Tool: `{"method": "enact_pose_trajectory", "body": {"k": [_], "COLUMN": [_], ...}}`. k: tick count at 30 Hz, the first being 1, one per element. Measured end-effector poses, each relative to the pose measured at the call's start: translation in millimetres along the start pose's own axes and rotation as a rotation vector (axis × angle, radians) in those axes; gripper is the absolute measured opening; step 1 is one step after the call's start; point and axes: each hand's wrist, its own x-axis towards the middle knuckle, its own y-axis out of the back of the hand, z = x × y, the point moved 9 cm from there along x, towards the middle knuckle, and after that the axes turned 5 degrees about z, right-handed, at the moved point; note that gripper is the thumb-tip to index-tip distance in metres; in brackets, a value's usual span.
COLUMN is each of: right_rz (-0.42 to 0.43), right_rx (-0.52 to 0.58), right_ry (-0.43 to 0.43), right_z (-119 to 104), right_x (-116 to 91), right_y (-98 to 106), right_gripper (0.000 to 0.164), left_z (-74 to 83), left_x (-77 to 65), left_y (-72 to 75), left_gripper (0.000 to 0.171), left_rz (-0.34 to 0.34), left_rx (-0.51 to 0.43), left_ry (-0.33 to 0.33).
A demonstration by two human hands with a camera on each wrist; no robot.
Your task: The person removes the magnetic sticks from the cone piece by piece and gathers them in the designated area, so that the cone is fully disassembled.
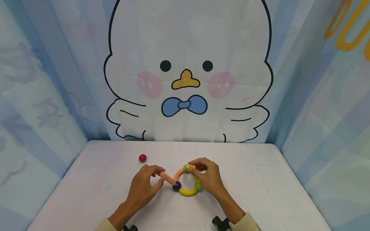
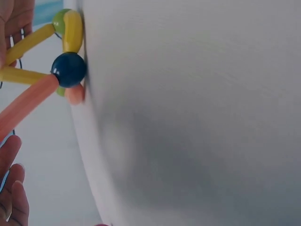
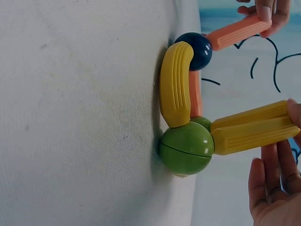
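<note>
A ring of curved rods and balls lies on the white table: a yellow curved rod [image 1: 188,192], an orange curved rod [image 1: 178,173], a dark blue ball [image 1: 176,185] and green balls [image 3: 186,148]. From the blue ball an orange straight rod [image 2: 28,104] slants up, and my left hand [image 1: 144,186] pinches its free end. Two yellow straight rods [image 3: 256,133] rise from the green balls and lean together. Their upper ends are between the thumb and fingers of my right hand [image 1: 208,176]. In the head view that hand partly hides the ring's right side.
Beyond my left hand, a red ball [image 1: 143,158] sits alone on the table [image 1: 254,179]. Printed curtains [image 1: 185,38] surround the table at the back and sides. Black camera mounts [image 1: 221,223] are at my wrists.
</note>
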Motion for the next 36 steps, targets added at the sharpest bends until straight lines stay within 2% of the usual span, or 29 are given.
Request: {"method": "enact_pose_trajectory", "body": {"k": [5,10,16,24,31,36], "right_rz": [-0.003,-0.006,-0.003,-0.006,-0.002,-0.005], "right_rx": [-0.001,0.002,0.003,-0.008,-0.012,-0.014], "right_ry": [0.007,0.011,0.004,0.002,-0.009,-0.009], "right_z": [-0.8,-1.0,0.6,0.1,1.9,1.7], "right_x": [0.3,1.5,1.8,1.7,1.0,1.0], "right_y": [0.0,-0.2,0.4,-0.7,-1.0,-0.4], "right_gripper": [0.016,0.015,0.016,0.015,0.017,0.017], "left_z": [-12.7,-28.3,-43.6,-57.1,-58.9,-47.5], "left_x": [-3.1,-5.3,-6.1,-7.5,-5.5,2.5], "left_y": [5.3,5.2,-3.4,-19.6,-25.9,-21.3], "left_gripper": [0.023,0.019,0.021,0.019,0.017,0.019], "left_rz": [-0.019,-0.085,-0.195,-0.313,-0.363,-0.323], "left_rx": [0.020,0.032,0.069,0.125,0.137,0.098], "left_ry": [0.021,0.058,0.100,0.110,0.124,0.113]}}
